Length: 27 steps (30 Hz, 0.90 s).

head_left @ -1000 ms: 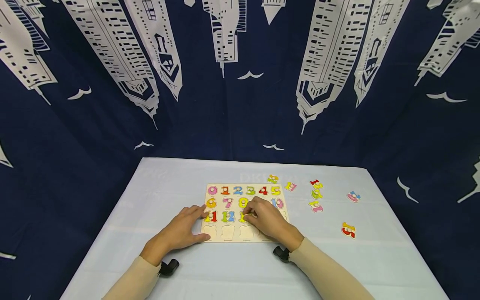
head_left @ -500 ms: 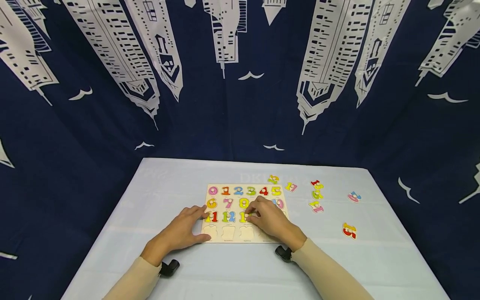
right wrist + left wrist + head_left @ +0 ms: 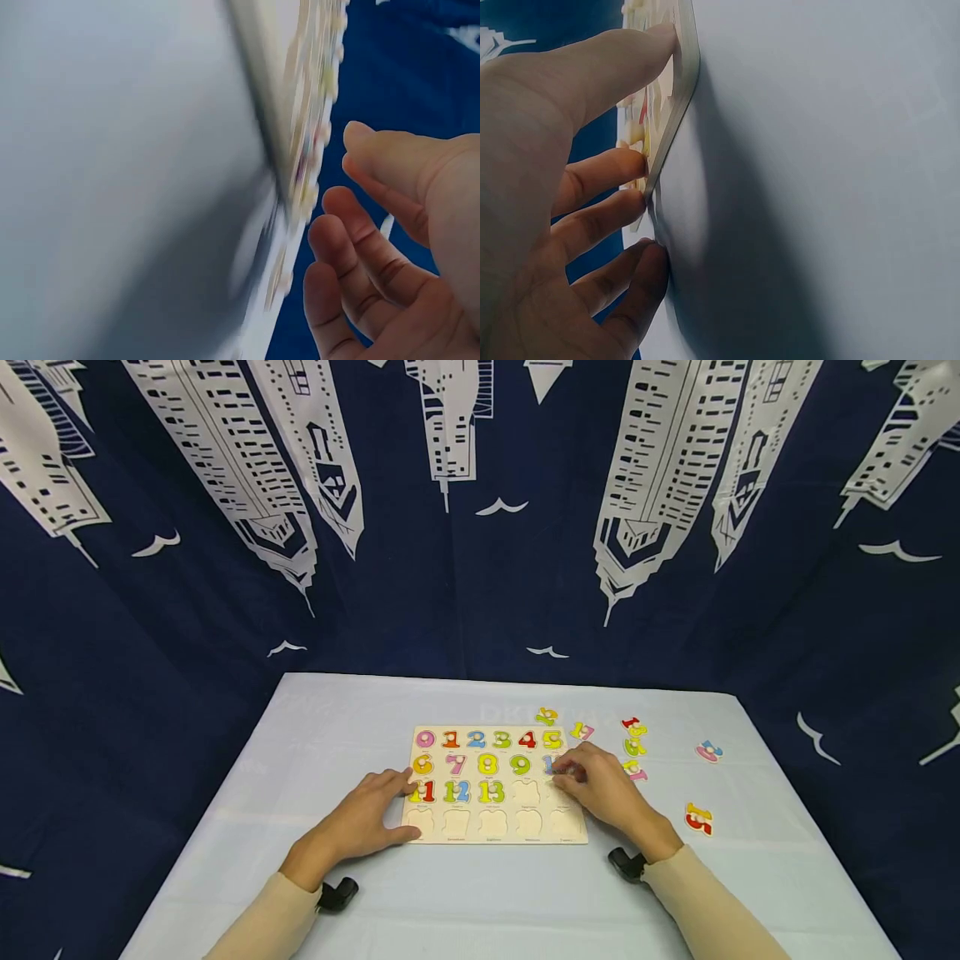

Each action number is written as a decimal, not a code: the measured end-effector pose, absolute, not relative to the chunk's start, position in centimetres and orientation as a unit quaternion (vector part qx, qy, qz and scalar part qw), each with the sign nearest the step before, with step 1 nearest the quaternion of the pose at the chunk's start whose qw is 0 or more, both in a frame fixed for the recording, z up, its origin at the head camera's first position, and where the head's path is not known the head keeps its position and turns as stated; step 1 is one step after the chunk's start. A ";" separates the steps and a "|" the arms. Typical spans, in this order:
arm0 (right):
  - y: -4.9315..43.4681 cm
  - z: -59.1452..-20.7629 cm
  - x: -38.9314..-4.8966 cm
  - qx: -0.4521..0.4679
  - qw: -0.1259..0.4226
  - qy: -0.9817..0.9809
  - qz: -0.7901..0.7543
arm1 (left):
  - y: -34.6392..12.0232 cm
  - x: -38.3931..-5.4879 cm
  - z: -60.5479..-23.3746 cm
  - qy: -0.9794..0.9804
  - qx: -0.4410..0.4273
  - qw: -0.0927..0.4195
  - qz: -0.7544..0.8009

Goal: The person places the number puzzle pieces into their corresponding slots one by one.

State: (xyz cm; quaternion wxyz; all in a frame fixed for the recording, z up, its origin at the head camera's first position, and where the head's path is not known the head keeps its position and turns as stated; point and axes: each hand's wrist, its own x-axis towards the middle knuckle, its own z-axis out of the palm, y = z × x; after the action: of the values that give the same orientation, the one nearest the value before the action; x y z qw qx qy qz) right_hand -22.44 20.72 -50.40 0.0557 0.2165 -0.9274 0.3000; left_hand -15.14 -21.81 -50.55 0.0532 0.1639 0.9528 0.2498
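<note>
A wooden number puzzle board [image 3: 465, 835] lies on the table, its two upper rows filled with coloured numbers. In its third row sit the 11, the 12 and a green-yellow 13 [image 3: 491, 792]; the recesses right of them and along the bottom row are bare. My left hand [image 3: 365, 818] rests at the board's left edge, thumb on the lower corner and fingers spread along the side. Over the board's right edge hovers my right hand [image 3: 611, 787], partly covering the 10 [image 3: 549, 763]. Its thumb and index finger are near each other with nothing between them in the right wrist view.
Loose number pieces lie behind and to the right: a yellow-green one [image 3: 547, 717], a 17 [image 3: 582, 731], a column with a pink-yellow piece [image 3: 636, 770], a blue-pink one [image 3: 708, 752] and a red-yellow 15 [image 3: 698, 819]. A dark patterned cloth [image 3: 465, 593] hangs behind the white table [image 3: 337, 718].
My right hand has let go of the 13 and moved right across the board, uncovering the 13 and the 9. The left hand has stayed in place.
</note>
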 end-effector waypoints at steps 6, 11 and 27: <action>25.8 -50.1 -23.1 0.180 0.068 -0.939 0.284 | -21.8 -15.1 -50.4 0.951 0.170 0.049 0.253; 29.6 -50.1 -23.7 0.158 0.060 -0.945 0.278 | -21.9 -15.2 -50.6 0.952 0.166 0.050 0.253; 33.3 -50.7 -24.2 0.152 0.017 -0.948 0.279 | -21.7 -14.9 -50.6 0.953 0.151 0.057 0.257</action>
State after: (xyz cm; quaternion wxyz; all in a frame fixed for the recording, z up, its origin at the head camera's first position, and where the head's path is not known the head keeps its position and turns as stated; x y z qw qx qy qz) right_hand -24.18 33.34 -50.74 0.0165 0.1524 -0.9480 0.2791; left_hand -14.89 -21.66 -50.56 0.0569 0.1508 0.9530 0.2565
